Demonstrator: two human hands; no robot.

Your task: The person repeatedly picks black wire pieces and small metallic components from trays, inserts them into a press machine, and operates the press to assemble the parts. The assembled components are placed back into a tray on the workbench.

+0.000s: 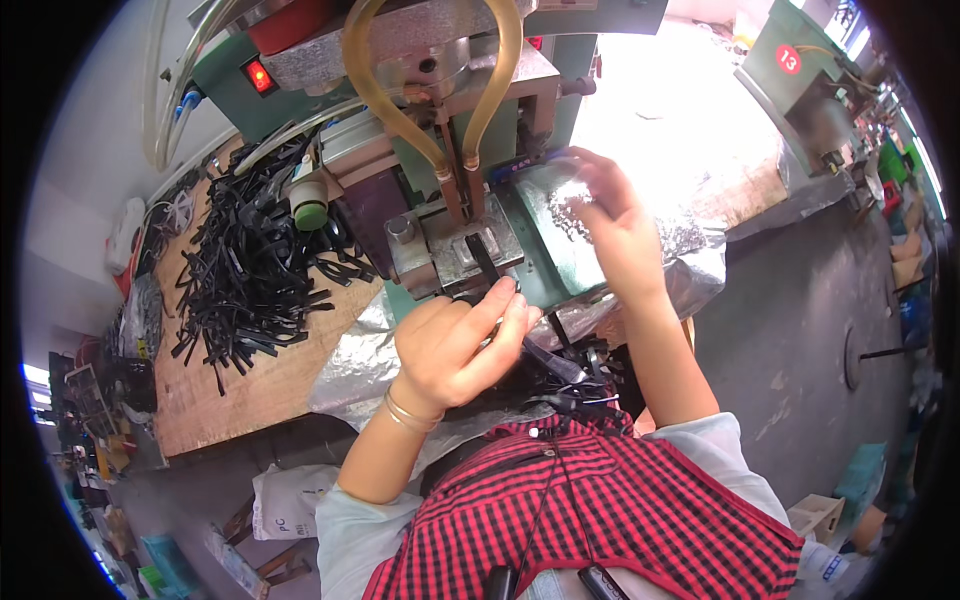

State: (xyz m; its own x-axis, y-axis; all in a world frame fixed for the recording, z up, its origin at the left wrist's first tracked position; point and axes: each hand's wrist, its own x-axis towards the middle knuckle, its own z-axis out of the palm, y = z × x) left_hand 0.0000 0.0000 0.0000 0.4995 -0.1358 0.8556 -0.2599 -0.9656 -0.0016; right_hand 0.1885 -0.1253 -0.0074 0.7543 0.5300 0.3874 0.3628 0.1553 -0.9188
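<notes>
My left hand (455,345) is closed, its thumb and fingers pinching the near end of a slim black strip (482,258). The strip's far end rests on the metal fixture block (462,238) of a bench machine, below two copper-coloured prongs (462,190) fed by thick yellowish hoses (385,115). To the right, my right hand (620,225) hovers over a heap of tiny silvery parts (570,212) on a green surface. Its thumb and forefinger are apart, with the fingertips slightly blurred; I make out nothing between them.
A large pile of black strips (250,240) covers the bench left of the machine. More dark pieces (570,380) lie near my lap. A red-lit switch (259,76) glows at the upper left. Crumpled silvery sheeting (360,360) lines the bench edge. Another green machine (790,90) stands far right.
</notes>
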